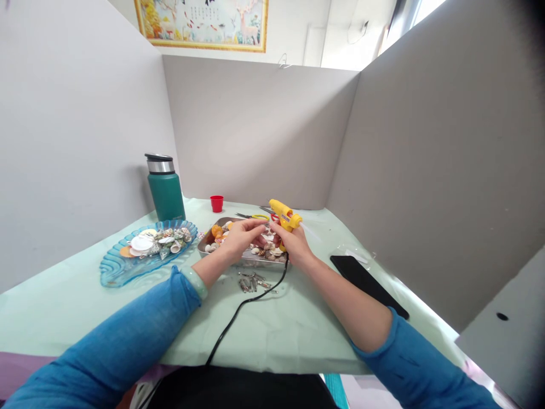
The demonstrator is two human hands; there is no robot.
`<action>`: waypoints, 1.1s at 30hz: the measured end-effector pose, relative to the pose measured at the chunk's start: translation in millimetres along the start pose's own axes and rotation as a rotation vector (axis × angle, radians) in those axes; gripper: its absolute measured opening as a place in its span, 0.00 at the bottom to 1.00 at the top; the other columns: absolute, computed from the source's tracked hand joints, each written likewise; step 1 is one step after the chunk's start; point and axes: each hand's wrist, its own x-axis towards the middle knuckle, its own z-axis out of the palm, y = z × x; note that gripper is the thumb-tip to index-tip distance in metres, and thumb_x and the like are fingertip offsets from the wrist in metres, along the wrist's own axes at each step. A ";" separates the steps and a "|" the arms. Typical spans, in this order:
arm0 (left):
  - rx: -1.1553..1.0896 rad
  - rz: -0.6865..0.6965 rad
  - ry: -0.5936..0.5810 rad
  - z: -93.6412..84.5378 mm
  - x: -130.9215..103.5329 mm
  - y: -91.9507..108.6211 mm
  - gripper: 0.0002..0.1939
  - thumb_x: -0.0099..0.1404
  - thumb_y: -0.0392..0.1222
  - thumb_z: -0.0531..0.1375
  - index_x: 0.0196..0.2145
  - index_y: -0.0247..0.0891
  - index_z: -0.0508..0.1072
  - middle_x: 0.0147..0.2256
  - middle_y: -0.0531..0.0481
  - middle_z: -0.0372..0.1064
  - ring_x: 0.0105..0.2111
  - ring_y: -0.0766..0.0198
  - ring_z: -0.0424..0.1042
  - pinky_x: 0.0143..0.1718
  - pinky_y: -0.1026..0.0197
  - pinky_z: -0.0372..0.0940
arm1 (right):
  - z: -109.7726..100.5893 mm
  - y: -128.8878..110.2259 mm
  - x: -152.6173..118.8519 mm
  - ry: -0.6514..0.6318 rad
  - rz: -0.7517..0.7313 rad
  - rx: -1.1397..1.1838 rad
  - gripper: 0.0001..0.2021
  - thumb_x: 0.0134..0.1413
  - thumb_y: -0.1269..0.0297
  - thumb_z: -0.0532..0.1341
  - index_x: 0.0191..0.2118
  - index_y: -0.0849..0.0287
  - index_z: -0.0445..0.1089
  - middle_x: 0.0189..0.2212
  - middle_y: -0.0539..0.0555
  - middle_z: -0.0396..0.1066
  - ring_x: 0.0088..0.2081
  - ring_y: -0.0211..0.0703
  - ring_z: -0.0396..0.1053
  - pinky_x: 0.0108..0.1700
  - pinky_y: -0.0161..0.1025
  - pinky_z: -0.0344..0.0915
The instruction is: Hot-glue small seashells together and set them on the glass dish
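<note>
A yellow glue gun (284, 215) is held in my right hand (293, 241), its black cord running down over the table's front edge. Beside it, my left hand (246, 236) has its fingers pinched near the gun's nozzle side; what they hold, if anything, is too small to make out. Both hands are above a metal tray (247, 262) of shells and small orange pieces. In front of the tray lies a small pile of metal clips (252, 282).
A blue glass dish (114, 271) with shells and a green bottle (166, 196) stand at the left. Behind are a red cup (217, 204) and scissors (258, 216). A black flat object (368, 284) lies right. Grey panels (259, 130) enclose the table.
</note>
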 end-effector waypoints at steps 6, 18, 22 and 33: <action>-0.070 -0.011 0.095 -12.0 9.5 -2.8 0.20 0.50 0.42 0.68 0.40 0.30 0.77 0.28 0.46 0.74 0.23 0.67 0.71 0.28 0.62 0.69 | -0.9 -7.4 -3.0 -0.131 -0.025 0.101 0.17 0.43 0.51 0.65 0.34 0.59 0.66 0.26 0.49 0.69 0.20 0.32 0.63 0.20 0.32 0.61; -0.197 -0.052 0.190 -25.6 19.1 -2.5 0.12 0.55 0.34 0.65 0.38 0.28 0.76 0.28 0.44 0.74 0.23 0.67 0.73 0.31 0.62 0.70 | -8.3 -14.2 -7.6 -0.331 -0.008 -0.216 0.18 0.52 0.48 0.60 0.28 0.61 0.69 0.18 0.49 0.69 0.14 0.31 0.61 0.17 0.31 0.59; -0.173 -0.031 0.216 -29.8 22.6 -4.2 0.12 0.55 0.34 0.65 0.38 0.28 0.76 0.28 0.44 0.74 0.25 0.66 0.73 0.33 0.63 0.70 | -7.6 -14.0 -8.3 -0.367 0.005 -0.206 0.18 0.52 0.49 0.61 0.32 0.62 0.69 0.21 0.50 0.71 0.13 0.30 0.61 0.16 0.29 0.59; -0.137 -0.013 0.206 -26.6 19.4 -3.2 0.14 0.53 0.36 0.67 0.38 0.27 0.76 0.28 0.43 0.75 0.26 0.66 0.73 0.34 0.62 0.70 | -4.7 -18.7 -12.6 -0.362 0.022 -0.184 0.16 0.51 0.51 0.62 0.31 0.62 0.69 0.19 0.50 0.71 0.13 0.31 0.60 0.15 0.30 0.58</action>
